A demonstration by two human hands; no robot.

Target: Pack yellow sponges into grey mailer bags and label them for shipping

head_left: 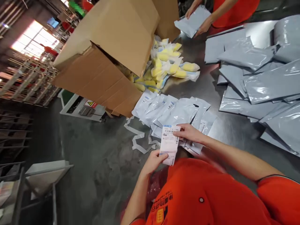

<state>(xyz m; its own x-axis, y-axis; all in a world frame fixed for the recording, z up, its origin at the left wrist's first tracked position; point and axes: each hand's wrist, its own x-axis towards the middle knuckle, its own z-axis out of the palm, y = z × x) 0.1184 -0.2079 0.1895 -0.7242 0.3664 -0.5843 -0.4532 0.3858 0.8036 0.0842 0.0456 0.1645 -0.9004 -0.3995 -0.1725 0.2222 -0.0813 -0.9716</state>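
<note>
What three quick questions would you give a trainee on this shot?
1. True or false: the person's left hand and right hand both touch the strip of barcode labels.
2. What lies at the mouth of the open cardboard box?
A. white-and-yellow packets
B. glass bottles
C. metal cans
3. What is the co-worker across the table holding?

Key: 1. True. 2. A. 3. A grey poly mailer.
</note>
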